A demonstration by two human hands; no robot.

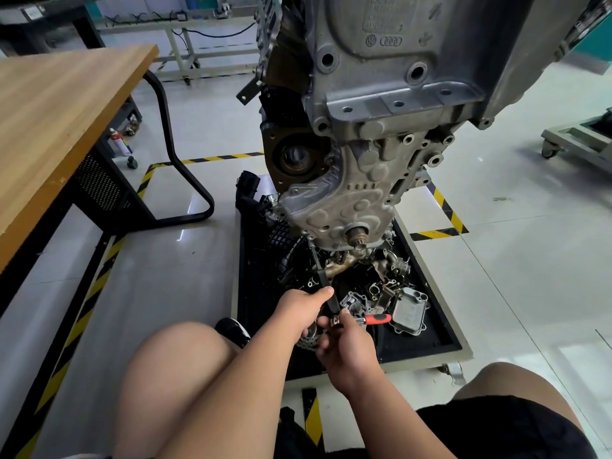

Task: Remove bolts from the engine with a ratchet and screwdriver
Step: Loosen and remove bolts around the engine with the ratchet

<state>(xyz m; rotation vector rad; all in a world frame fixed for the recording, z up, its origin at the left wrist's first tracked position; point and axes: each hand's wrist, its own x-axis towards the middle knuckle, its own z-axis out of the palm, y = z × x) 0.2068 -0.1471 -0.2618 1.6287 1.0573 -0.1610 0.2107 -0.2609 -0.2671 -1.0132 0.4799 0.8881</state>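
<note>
- Now the job is mid-loosening: a long screwdriver (326, 286) runs from the hands up to the lower left corner of the engine (381, 144)'s pale front cover, where its tip meets a fastener too small to make out clearly.
- The left hand (303, 308) is wrapped round the screwdriver's black handle, thumb lying along it, and seems to be steadying the tool in line.
- The right hand (344, 342) has its fingers curled round the head of the ratchet (377, 319), which sits at the butt end of the screwdriver handle. Its red grip pokes out to the right, free of the hand.
- The engine hangs upright above a black tray (440, 332) on the floor. A heap of loose parts (409, 309) lies in the tray just beyond the hands.
- A wooden counter (59, 127) stands well apart on the left. The person's knees frame the bottom of the view.
- My read of the next move: swing the ratchet round while the left hand keeps the shaft pressed squarely into the bolt, so the tip does not slip out. The red grip would likely give more leverage than holding the head.
- Whether the bolt is loose yet cannot be told.
</note>
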